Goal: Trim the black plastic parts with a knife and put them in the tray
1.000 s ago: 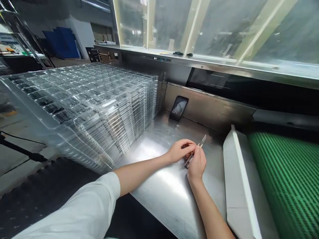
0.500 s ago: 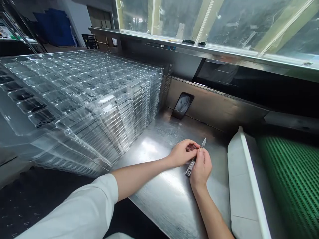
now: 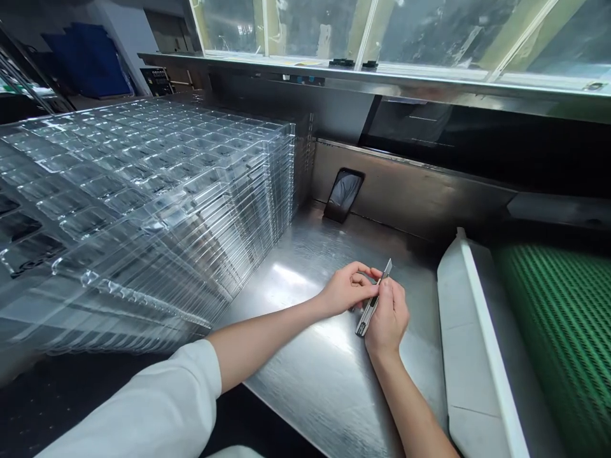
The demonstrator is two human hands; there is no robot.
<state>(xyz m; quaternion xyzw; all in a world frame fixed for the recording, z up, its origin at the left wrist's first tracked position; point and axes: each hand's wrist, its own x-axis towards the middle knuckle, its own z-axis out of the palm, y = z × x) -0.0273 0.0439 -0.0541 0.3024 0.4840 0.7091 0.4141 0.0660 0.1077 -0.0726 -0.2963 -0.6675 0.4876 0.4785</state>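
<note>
A slim utility knife (image 3: 366, 318) with its blade out at the top is held over the metal work surface (image 3: 305, 375). Wrapped round its body is my right hand (image 3: 389, 315), thumb lying along the handle. My left hand (image 3: 347, 289) meets it from the left, thumb and fingertips pinching the knife near the base of the blade. Parts of the handle are hidden behind the fingers.
A tall stack of clear plastic trays (image 3: 200, 210) stands on the left. A phone (image 3: 344, 194) leans against the back metal wall. To the right, a white guard (image 3: 470, 331) borders a green conveyor belt (image 3: 563, 318). Framed glass panels (image 3: 315, 28) rise behind.
The camera view has shifted slightly. My hands stay together on the knife, and the left fingers have moved a little along it, with more of the handle now showing.
</note>
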